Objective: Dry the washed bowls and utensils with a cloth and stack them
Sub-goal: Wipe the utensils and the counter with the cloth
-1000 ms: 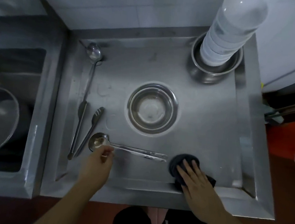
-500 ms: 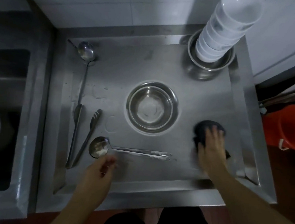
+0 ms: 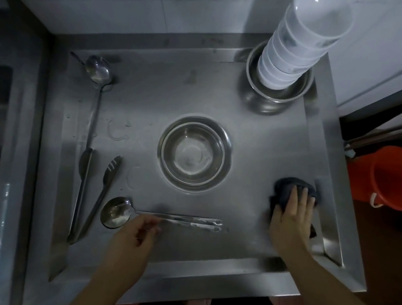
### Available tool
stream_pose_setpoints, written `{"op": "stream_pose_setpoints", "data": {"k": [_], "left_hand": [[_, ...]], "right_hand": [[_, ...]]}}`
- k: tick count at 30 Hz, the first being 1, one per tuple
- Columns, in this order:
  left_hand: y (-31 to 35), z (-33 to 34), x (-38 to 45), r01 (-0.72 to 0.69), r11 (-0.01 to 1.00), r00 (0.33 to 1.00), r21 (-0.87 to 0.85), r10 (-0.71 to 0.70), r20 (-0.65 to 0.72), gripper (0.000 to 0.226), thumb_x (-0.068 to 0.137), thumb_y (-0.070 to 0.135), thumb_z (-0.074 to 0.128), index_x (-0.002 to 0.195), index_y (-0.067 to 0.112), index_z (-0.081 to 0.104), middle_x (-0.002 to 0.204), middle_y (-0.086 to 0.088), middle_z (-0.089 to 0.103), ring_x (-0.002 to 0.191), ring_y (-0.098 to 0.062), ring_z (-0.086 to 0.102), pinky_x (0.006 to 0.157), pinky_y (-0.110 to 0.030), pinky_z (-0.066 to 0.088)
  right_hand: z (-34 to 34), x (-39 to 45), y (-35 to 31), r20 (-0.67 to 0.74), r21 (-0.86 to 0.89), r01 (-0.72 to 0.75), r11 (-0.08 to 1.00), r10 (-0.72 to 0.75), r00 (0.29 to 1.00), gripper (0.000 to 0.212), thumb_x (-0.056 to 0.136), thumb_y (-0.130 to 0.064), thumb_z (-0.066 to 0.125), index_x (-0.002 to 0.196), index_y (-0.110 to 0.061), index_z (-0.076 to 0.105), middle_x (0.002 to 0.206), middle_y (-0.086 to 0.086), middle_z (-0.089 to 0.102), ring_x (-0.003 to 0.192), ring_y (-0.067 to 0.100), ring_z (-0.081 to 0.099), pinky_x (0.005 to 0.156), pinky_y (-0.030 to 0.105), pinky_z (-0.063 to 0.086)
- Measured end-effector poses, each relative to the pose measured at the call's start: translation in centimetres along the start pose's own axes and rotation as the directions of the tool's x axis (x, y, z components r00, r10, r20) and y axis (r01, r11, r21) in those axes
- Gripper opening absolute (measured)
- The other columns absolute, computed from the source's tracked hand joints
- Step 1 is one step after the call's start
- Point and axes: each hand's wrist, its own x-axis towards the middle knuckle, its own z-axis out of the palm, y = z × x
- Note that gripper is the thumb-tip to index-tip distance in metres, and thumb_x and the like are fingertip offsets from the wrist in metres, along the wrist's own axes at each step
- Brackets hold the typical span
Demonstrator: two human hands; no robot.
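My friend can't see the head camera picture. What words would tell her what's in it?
A person's right hand presses a dark cloth on a steel draining tray, while the left hand hovers by a steel ladle. A steel bowl sits mid-tray, with stacked white bowls behind.

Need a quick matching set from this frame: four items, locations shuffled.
Items:
1. dark cloth
2. stack of white bowls
3. single steel bowl
4. long steel ladle

Places:
A. far-right corner, inside a steel bowl
B. along the left edge of the steel tray
C. tray centre
D. under the right hand

Pairs: 1-D, 2-A, 3-C, 4-B
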Motion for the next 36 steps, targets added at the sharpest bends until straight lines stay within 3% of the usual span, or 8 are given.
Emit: {"op": "stream_pose_setpoints", "data": {"k": [5, 8, 14, 17, 22, 25, 30, 36], "left_hand": [[0.2, 0.6, 0.2, 0.003, 0.999, 0.999, 0.037, -0.005, 0.051, 0.044, 0.098, 0.010, 0.065, 0.100, 0.055, 0.067, 0.089, 0.019, 0.076, 0.079, -0.006, 0.072, 0.081, -0.030, 0.058], [0.1, 0.4, 0.2, 0.005, 0.997, 0.999, 0.071, -0.008, 0.051, 0.031, 0.098, 0.010, 0.065, 0.095, 0.041, 0.072, 0.088, 0.021, 0.076, 0.079, -0.004, 0.072, 0.075, -0.019, 0.054], [0.0, -1.0, 0.1, -0.012, 0.992, 0.998, 0.122, 0.005, 0.057, 0.021, 0.099, 0.019, 0.064, 0.100, 0.039, 0.071, 0.090, 0.023, 0.075, 0.082, -0.002, 0.072, 0.079, -0.026, 0.057], [-0.5, -1.9, -0.1, -0.015, 0.984, 0.998, 0.176, 0.003, 0.065, 0.020, 0.100, 0.023, 0.062, 0.106, 0.040, 0.070, 0.089, 0.023, 0.072, 0.079, 0.000, 0.068, 0.073, -0.022, 0.056], [-1.8, -3.4, -0.2, -0.024, 0.978, 0.998, 0.207, 0.011, 0.061, 0.015, 0.101, 0.030, 0.059, 0.104, 0.043, 0.065, 0.076, 0.018, 0.067, 0.062, -0.005, 0.062, 0.060, -0.023, 0.049], [-2.8, -4.1, -0.2, -0.026, 0.973, 0.999, 0.227, 0.015, 0.050, 0.015, 0.102, 0.028, 0.059, 0.105, 0.041, 0.066, 0.074, 0.013, 0.066, 0.067, -0.005, 0.063, 0.058, -0.016, 0.047], [-5.4, -5.8, -0.4, -0.002, 0.967, 0.999, 0.256, -0.009, 0.042, 0.016, 0.100, 0.027, 0.062, 0.105, 0.042, 0.066, 0.085, 0.014, 0.070, 0.078, -0.001, 0.065, 0.071, -0.026, 0.054], [-7.5, -7.2, -0.9, -0.018, 0.933, 0.999, 0.359, 0.007, 0.033, 0.015, 0.098, 0.022, 0.059, 0.107, 0.030, 0.067, 0.094, 0.010, 0.070, 0.078, -0.004, 0.066, 0.073, -0.026, 0.053]], "right_hand": [[-1.3, 8.2, -10.4, -0.049, 0.073, 0.150, 0.986, -0.147, 0.988, 0.067, 0.109, -0.029, 0.045, 0.168, -0.019, 0.015, 0.177, 0.008, 0.005, 0.163, 0.034, 0.000, 0.131, 0.049, 0.008], [-1.6, 13.4, -15.3, -0.004, 0.047, 0.290, 0.956, -0.290, 0.957, 0.067, 0.109, -0.031, 0.044, 0.168, -0.018, 0.017, 0.177, 0.012, 0.008, 0.162, 0.038, 0.002, 0.131, 0.053, 0.009], [-1.8, 19.6, -22.2, 0.078, -0.080, 0.522, 0.849, -0.517, 0.852, 0.070, 0.106, -0.036, 0.040, 0.168, -0.011, 0.016, 0.174, 0.021, 0.012, 0.160, 0.048, 0.007, 0.128, 0.059, 0.009], [-2.6, 21.4, -24.4, 0.166, -0.132, 0.543, 0.830, -0.521, 0.837, 0.084, 0.096, -0.055, 0.020, 0.168, -0.013, 0.010, 0.174, 0.022, 0.010, 0.161, 0.044, 0.006, 0.129, 0.060, 0.010], [-3.6, 13.3, -25.0, -0.024, -0.119, 0.513, 0.850, -0.519, 0.854, 0.079, 0.097, -0.029, 0.060, 0.165, -0.010, 0.025, 0.170, 0.021, 0.026, 0.153, 0.047, 0.028, 0.123, 0.059, 0.027], [-1.5, 4.7, -23.8, 0.154, 0.070, 0.551, 0.832, -0.555, 0.818, 0.059, 0.094, -0.032, 0.060, 0.146, -0.006, 0.052, 0.142, 0.025, 0.052, 0.127, 0.046, 0.052, 0.107, 0.054, 0.045], [2.3, -5.3, -20.8, 0.383, 0.033, 0.688, 0.725, -0.645, 0.661, 0.033, 0.083, -0.040, 0.062, 0.105, -0.016, 0.068, 0.104, 0.010, 0.065, 0.099, 0.035, 0.062, 0.085, 0.045, 0.053], [4.9, -7.5, -21.2, 0.391, -0.111, 0.648, 0.753, -0.566, 0.725, 0.023, 0.079, -0.034, 0.075, 0.096, -0.019, 0.069, 0.097, 0.007, 0.068, 0.092, 0.033, 0.065, 0.078, 0.044, 0.054]]}}
